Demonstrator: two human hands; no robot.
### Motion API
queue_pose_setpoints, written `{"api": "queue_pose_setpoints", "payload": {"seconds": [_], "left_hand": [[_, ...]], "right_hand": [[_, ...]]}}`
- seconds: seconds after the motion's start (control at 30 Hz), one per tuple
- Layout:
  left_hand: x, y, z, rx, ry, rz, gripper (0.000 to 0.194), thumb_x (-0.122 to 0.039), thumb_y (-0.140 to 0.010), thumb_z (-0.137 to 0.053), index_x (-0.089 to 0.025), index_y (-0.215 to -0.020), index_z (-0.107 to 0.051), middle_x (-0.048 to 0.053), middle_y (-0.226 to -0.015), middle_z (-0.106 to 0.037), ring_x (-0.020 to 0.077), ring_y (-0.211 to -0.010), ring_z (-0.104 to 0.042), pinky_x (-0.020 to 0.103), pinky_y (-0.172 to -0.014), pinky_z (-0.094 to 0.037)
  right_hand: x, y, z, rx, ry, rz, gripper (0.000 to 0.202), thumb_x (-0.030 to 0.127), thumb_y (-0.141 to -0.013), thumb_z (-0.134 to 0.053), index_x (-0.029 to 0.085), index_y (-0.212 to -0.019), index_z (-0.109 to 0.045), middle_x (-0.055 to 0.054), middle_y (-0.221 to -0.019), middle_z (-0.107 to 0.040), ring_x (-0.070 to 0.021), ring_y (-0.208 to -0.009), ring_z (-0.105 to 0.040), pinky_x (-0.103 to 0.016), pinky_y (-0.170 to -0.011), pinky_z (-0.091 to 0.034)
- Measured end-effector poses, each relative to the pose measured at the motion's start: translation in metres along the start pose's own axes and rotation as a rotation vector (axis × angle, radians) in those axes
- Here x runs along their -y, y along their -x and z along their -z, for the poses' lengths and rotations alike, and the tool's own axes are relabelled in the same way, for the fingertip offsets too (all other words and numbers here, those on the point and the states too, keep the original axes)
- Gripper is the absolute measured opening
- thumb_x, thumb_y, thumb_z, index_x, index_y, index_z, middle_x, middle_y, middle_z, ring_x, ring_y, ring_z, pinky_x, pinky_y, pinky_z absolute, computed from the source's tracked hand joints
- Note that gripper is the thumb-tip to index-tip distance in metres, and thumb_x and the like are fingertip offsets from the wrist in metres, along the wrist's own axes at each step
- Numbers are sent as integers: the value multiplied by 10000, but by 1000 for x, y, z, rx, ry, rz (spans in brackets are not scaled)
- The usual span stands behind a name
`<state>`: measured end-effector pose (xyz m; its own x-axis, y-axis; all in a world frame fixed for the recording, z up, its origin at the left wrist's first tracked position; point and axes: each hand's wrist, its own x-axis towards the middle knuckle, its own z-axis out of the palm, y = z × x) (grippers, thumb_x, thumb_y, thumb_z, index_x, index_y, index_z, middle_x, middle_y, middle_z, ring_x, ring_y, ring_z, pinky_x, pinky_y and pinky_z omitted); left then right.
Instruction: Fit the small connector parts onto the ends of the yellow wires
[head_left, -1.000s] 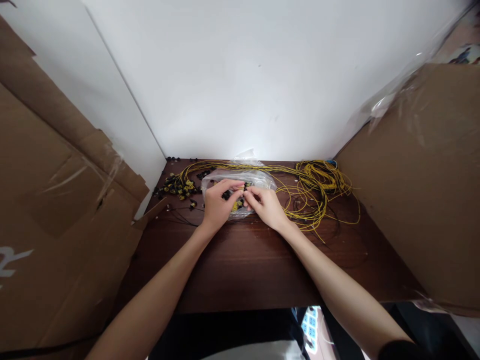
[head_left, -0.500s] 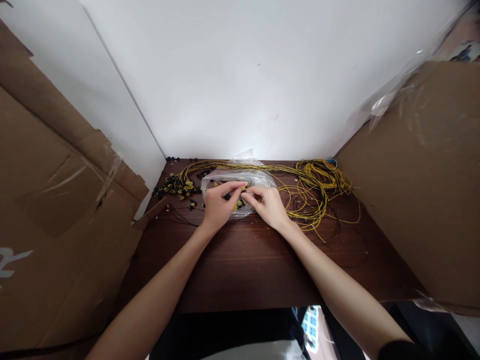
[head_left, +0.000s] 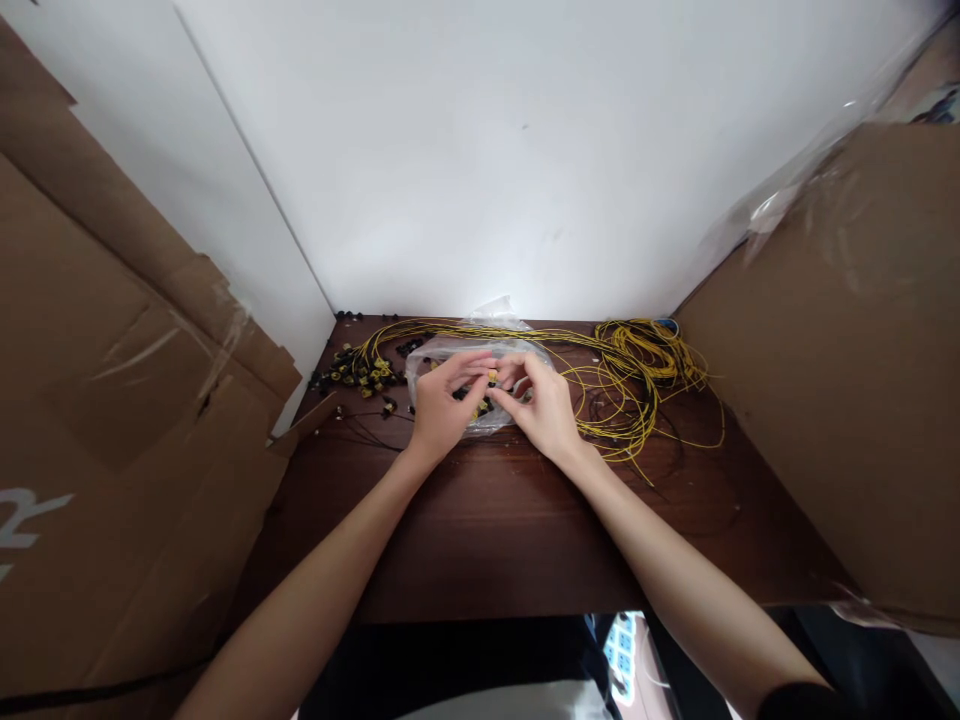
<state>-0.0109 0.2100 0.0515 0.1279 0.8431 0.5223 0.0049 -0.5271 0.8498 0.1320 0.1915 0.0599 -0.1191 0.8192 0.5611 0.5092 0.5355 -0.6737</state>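
Note:
A small yellow-and-black part [head_left: 492, 378] sits between the fingertips of both my hands, over an open clear plastic bag [head_left: 495, 428]. My left hand [head_left: 447, 398] pinches it from the left with thumb and fingers. From the right, my right hand [head_left: 541, 400] has its thumb and curled fingers closed on the same part. Inside the bag are more small yellow and black pieces, partly hidden by my hands. Left of the bag lies a heap of yellow and black connector-like pieces [head_left: 367, 372], with thin yellow wires [head_left: 450, 328] running from it behind the bag.
The wires loop down on the right side of the dark brown table [head_left: 480, 540], near a coiled yellow bundle [head_left: 652, 350]. Cardboard [head_left: 112, 400] stands on the left and another cardboard panel [head_left: 840, 360] on the right. A white wall [head_left: 510, 180] closes off the back.
My fingers have spread a little and shifted around the small part, which now shows more plainly between them. The view has moved slightly; the wires and heap lie as before.

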Motion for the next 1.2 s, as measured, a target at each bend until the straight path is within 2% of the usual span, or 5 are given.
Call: {"api": "queue_pose_setpoints", "payload": {"seconds": [0.13,0.43,0.7,1.0,1.2], "left_hand": [[1,-1,0,-16,42,20,401,-130,-753,-611,-173,-1144,-533,41,-905,-646,128,-843,-651,278,-829,-540],[1,-1,0,-53,48,29,597,-109,-721,-631,-270,-1239,-381,53,-1091,-536,105,-796,-640,233,-708,-554],[1,-2,0,-44,58,79,487,-149,-719,-635,-219,-1168,-460,64,-1053,-560,102,-797,-622,208,-695,-545],[2,-2,1,17,23,146,181,-175,-749,-603,-142,-927,-613,63,-880,-661,153,-859,-642,241,-730,-544],[3,-2,1,22,18,161,156,-162,-728,-612,-134,-878,-642,70,-898,-689,164,-853,-660,253,-730,-557]], "right_hand": [[0,0,0,16,-14,57,314,175,-793,-608,211,-1103,-570,-25,-849,-612,-139,-712,-572,-272,-645,-487],[1,-1,2,7,13,76,167,176,-805,-596,193,-965,-638,-27,-805,-602,-144,-692,-564,-278,-624,-482],[2,-1,3,25,19,56,127,207,-811,-598,200,-934,-630,-30,-781,-591,-158,-692,-569,-302,-660,-500],[-1,-1,2,-35,-21,122,140,190,-811,-598,185,-943,-642,-31,-784,-609,-150,-680,-578,-296,-670,-499],[-2,0,1,-54,-28,52,136,207,-793,-622,193,-927,-640,-27,-777,-629,-154,-672,-595,-309,-672,-522]]}}
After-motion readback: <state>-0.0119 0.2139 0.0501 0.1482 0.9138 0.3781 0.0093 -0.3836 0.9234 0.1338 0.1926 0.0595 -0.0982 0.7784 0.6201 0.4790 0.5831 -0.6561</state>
